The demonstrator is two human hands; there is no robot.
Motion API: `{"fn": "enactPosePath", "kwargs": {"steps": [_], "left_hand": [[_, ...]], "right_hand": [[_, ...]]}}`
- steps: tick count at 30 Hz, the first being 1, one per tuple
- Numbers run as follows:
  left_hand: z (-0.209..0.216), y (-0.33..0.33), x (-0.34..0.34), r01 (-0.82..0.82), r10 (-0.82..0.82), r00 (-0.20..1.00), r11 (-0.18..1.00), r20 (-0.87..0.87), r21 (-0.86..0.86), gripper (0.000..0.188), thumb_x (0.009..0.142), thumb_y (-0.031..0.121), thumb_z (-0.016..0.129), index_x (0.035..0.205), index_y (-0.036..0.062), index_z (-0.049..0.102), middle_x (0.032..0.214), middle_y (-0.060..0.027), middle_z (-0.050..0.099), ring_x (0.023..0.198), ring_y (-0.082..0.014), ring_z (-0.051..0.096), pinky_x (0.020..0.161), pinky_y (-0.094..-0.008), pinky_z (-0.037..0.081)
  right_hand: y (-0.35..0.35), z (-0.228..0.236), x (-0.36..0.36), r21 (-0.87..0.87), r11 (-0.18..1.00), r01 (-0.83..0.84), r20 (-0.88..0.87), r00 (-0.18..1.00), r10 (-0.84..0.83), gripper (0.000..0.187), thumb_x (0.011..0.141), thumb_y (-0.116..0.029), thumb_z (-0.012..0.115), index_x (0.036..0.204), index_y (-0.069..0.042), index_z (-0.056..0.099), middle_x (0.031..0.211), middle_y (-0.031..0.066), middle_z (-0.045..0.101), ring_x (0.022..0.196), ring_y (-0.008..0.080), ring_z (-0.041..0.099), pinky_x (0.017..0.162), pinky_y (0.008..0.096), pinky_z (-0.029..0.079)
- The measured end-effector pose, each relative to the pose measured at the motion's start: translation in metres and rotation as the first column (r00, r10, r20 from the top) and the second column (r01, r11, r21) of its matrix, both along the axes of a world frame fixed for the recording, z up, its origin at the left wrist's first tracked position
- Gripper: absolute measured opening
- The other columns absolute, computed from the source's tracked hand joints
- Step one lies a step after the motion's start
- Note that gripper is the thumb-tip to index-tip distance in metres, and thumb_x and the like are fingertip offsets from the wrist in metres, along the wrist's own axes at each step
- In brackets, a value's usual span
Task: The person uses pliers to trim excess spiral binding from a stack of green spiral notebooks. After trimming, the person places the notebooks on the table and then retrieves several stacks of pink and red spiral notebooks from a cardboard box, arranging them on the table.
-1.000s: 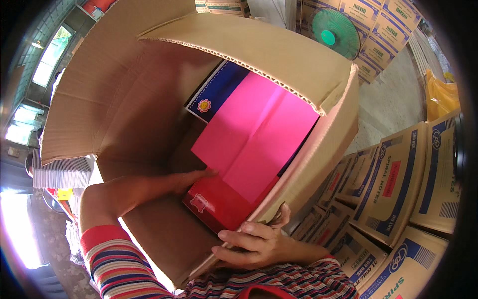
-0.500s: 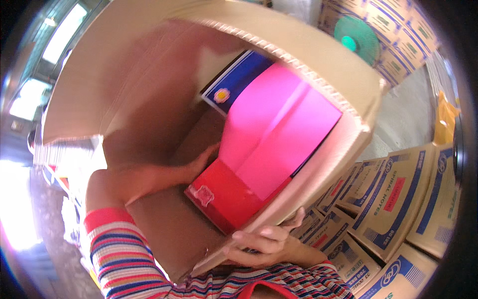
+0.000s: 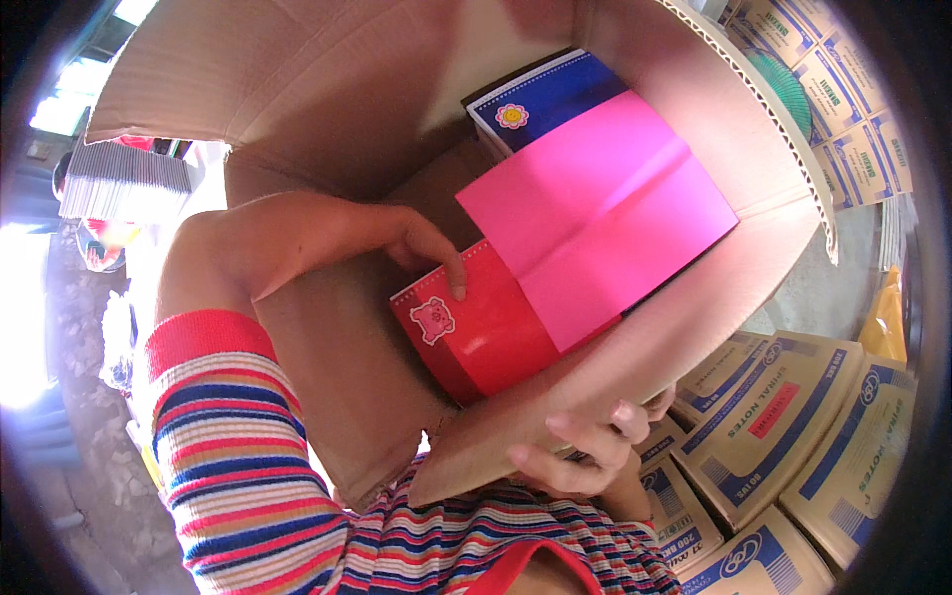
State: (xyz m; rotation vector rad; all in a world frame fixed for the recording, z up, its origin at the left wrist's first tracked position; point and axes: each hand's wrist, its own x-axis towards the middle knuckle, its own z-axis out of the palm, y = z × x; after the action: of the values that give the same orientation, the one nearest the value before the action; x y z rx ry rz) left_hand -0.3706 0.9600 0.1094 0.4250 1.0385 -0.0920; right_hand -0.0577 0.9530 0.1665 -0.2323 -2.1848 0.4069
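- Far to the left, a stack of grey-edged booklets (image 3: 124, 183) lies outside the cardboard box (image 3: 327, 109), well apart from both hands.
- Next comes the person's left arm in a striped sleeve (image 3: 223, 436), bare from the red cuff on, reaching over the box's near wall and down inside.
- Inside, the left hand (image 3: 421, 248) rests on the red notebook (image 3: 481, 332); its fingers are loosely curled and one fingertip presses the notebook's top edge near the spiral binding. It touches the cover rather than gripping it.
- That red notebook stands tilted at the bottom of the box, a pink pig sticker (image 3: 433, 319) on its cover, and its right part is covered by the pink sheet (image 3: 595, 213).
- This pink sheet, creased down its middle, leans against the box's right wall, and behind its top edge shows a blue notebook (image 3: 545, 99) with a small flower sticker.
- Lower down, the right hand (image 3: 585, 446) is outside the box, fingers wrapped around the edge of the lower flap and closed on the cardboard.
- Rightmost, printed cartons (image 3: 783, 426) sit stacked on the floor, just beside that hand.
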Motion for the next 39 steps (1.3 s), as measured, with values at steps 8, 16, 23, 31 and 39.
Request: {"fn": "enactPosePath", "kwargs": {"steps": [8, 16, 23, 31, 39], "left_hand": [[0.01, 0.01, 0.003, -0.028, 0.028, 1.0, 0.995, -0.002, -0.097, 0.041, 0.07, 0.012, 0.065, 0.11, 0.003, 0.059, 0.108, -0.009, 0.064, 0.099, -0.0196, 0.06, 0.091, -0.0368, 0.044], [0.017, 0.019, -0.016, 0.085, -0.085, 0.996, 0.996, -0.042, 0.004, 0.042, 0.073, 0.014, 0.065, 0.114, 0.0043, 0.057, 0.111, -0.0091, 0.062, 0.101, -0.0188, 0.059, 0.092, -0.037, 0.043], [-0.004, -0.015, -0.01, 0.054, -0.055, 0.998, 0.926, -0.008, 0.373, 0.039, 0.08, 0.024, 0.063, 0.116, 0.0087, 0.057, 0.131, -0.0056, 0.048, 0.121, -0.0165, 0.042, 0.102, -0.0335, 0.032], [0.055, -0.016, 0.037, -0.169, 0.191, 0.963, 0.978, -0.191, 0.123, 0.042, 0.075, 0.034, 0.066, 0.107, 0.0073, 0.061, 0.112, -0.0048, 0.058, 0.104, -0.0161, 0.052, 0.089, -0.0333, 0.043], [0.104, -0.034, 0.072, 0.269, 0.04, 0.838, 0.838, -0.545, 0.474, 0.061, 0.067, 0.038, 0.065, 0.105, -0.0086, 0.055, 0.106, -0.0261, 0.058, 0.097, -0.0329, 0.058, 0.081, -0.0384, 0.047]], "right_hand": [[0.049, 0.082, 0.001, -0.066, 0.96, -0.271, 0.328, 0.903, 0.278, 0.016, 0.073, -0.032, 0.064, 0.088, -0.026, 0.067, 0.095, -0.0023, 0.062, 0.088, 0.0146, 0.059, 0.102, 0.0604, 0.012], [0.125, 0.14, -0.077, 0.001, 0.801, -0.598, 0.765, 0.516, 0.384, 0.037, 0.067, -0.017, 0.067, 0.102, -0.008, 0.06, 0.091, 0.0079, 0.059, 0.092, 0.0242, 0.057, 0.089, 0.0411, 0.04], [0.134, 0.067, -0.175, -0.052, 0.732, -0.679, 0.945, 0.204, 0.256, 0.083, 0.074, -0.051, 0.066, 0.139, -0.012, 0.031, 0.127, 0.016, 0.044, 0.125, 0.0275, 0.038, 0.105, 0.0526, 0.025], [0.155, 0.029, -0.182, -0.281, 0.895, -0.347, 0.96, -0.121, 0.254, 0.081, 0.078, -0.074, 0.039, 0.131, -0.012, 0.042, 0.123, 0.0194, 0.048, 0.119, 0.0303, 0.044, 0.102, 0.0546, 0.025], [0.183, 0.119, -0.188, -0.288, 0.916, -0.279, 0.956, -0.031, 0.291, 0.034, 0.066, -0.034, 0.065, 0.072, 0.0, 0.067, 0.057, 0.0161, 0.057, 0.052, 0.0256, 0.055, 0.05, 0.0351, 0.041]]}}
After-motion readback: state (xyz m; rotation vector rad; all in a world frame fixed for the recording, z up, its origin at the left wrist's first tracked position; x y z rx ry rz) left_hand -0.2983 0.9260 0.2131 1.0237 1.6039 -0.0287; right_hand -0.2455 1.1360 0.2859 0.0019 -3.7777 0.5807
